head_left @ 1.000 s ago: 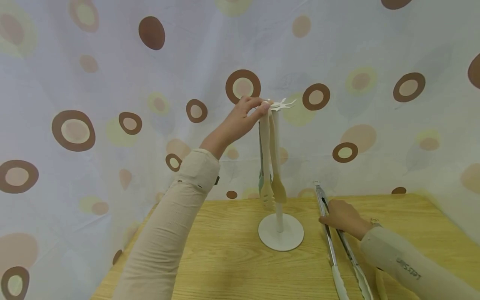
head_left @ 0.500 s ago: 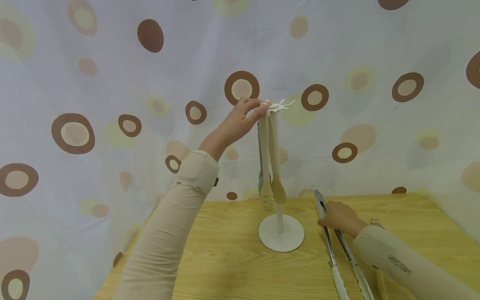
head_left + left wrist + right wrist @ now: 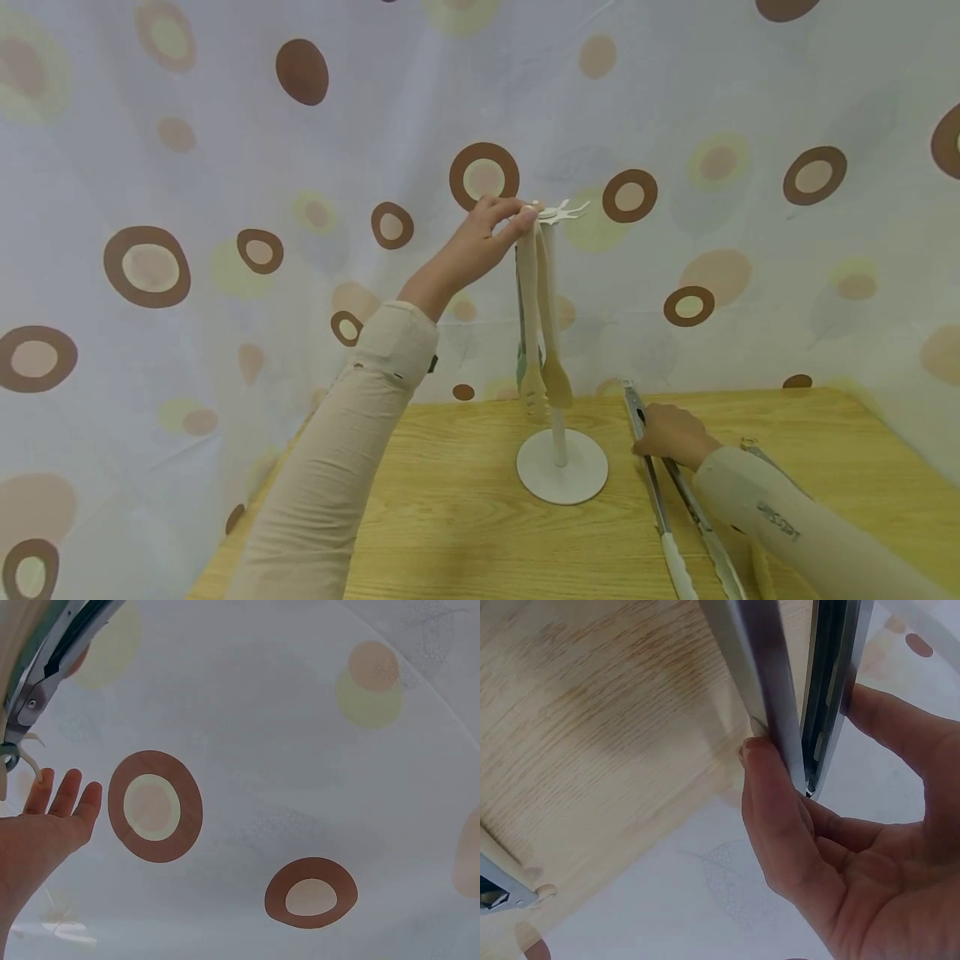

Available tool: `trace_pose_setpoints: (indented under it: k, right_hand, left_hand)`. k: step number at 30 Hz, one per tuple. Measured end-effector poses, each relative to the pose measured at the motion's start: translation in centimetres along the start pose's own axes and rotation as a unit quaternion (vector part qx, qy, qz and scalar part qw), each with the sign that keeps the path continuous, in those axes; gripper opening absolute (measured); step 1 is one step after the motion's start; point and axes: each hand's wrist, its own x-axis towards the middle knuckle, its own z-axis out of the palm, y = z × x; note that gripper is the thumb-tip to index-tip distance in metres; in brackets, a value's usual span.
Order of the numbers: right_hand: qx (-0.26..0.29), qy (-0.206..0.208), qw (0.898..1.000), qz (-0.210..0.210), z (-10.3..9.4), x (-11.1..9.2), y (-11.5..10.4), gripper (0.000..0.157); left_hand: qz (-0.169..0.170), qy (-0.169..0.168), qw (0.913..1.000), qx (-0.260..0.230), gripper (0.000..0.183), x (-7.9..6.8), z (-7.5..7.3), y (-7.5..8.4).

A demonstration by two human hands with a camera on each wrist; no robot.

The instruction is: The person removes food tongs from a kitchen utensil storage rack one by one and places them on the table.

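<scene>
The right hand (image 3: 671,435) pinches long silver metal tongs (image 3: 657,502) with white scalloped tips (image 3: 678,568), likely stiff and slick, best held here near the hinge just beyond, as leftward the left hand (image 3: 491,232) grips a white round-based stand (image 3: 558,442) up top!

Head camera looks forward and down over the table (image 3: 442,500); left wrist faces the curtain (image 3: 240,712); right wrist, close up, shares the held tongs (image 3: 761,675) with head

Spotted backdrop (image 3: 405,100) behind wooden table (image 3: 435,500)
</scene>
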Motion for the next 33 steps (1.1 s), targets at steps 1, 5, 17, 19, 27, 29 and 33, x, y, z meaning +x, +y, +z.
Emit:
trace_pose_setpoints:
  k: [1, 5, 17, 19, 27, 29, 33]
  right_hand:
    - [0.001, -0.001, 1.0, 0.001, 0.0, 0.1, 0.0, 0.04]
    - [0.003, -0.002, 1.0, 0.002, 0.1, 0.3, 0.0, 0.038]
    - [0.024, -0.021, 0.999, 0.021, 0.6, 1.1, 0.2, 0.024]
    - [0.028, -0.025, 0.999, 0.021, 0.7, 1.1, 0.3, 0.023]
    - [0.028, -0.03, 0.999, 0.016, 1.3, 1.2, 0.6, 0.023]
    - [0.032, -0.033, 0.999, 0.015, 1.4, 1.2, 0.7, 0.024]
    - [0.036, -0.039, 0.998, 0.016, 1.6, 1.4, 0.9, 0.024]
  left_hand:
    - [0.0, 0.0, 1.0, -0.001, 0.044, 0.0, 0.0, 0.0]
    - [0.003, 0.001, 1.0, -0.001, 0.044, 0.1, 0.0, 0.0]
    - [0.005, 0.0, 1.0, -0.001, 0.044, 0.2, -0.1, 0.1]
    - [0.004, 0.0, 1.0, -0.001, 0.044, 0.2, -0.1, 0.0]
    - [0.004, -0.001, 1.0, -0.003, 0.044, 0.1, 0.0, 0.0]
    - [0.006, 0.0, 1.0, -0.004, 0.044, 0.2, 0.0, 0.0]
    - [0.004, 0.0, 1.0, -0.007, 0.044, 0.1, 0.0, -0.1]
